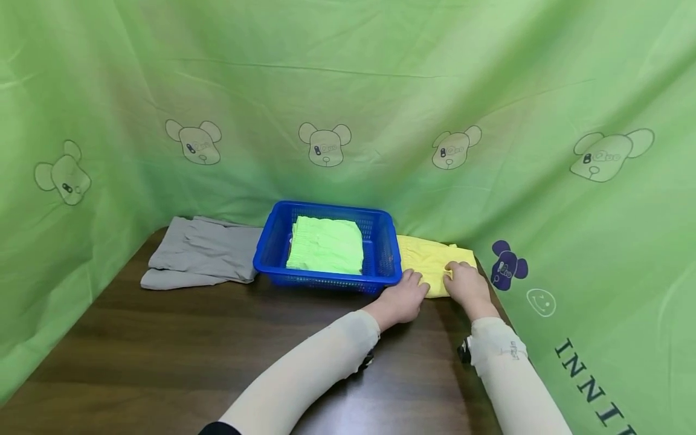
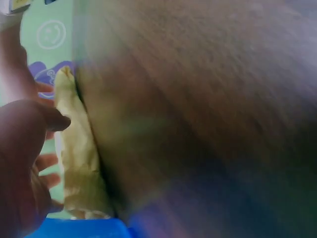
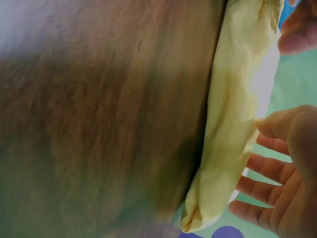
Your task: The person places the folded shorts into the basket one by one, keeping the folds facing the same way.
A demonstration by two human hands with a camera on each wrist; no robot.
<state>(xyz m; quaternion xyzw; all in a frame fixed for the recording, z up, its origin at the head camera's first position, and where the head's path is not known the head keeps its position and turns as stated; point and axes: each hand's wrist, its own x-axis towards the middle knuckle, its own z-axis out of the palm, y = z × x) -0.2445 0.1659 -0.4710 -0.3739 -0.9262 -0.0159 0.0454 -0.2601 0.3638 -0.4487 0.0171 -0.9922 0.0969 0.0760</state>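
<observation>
The yellow cloth (image 1: 429, 257) lay on the far right of the table (image 1: 179, 356), just right of the blue basket (image 1: 326, 281). The left hand (image 1: 401, 299) was at its near left, the right hand (image 1: 469, 286) farther right, fingers of both spread, clamped on nothing. Light, even handling from both sides seemed best, keeping the layers smooth.

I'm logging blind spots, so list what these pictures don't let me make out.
Head: the right end of the grey cloth, hidden by the blue basket.
Head: anything beneath the green cloth, which covers it.
All views: the underside of the yellow cloth, turned away.
Left wrist: the lower-right blue patch, too blurred.
</observation>
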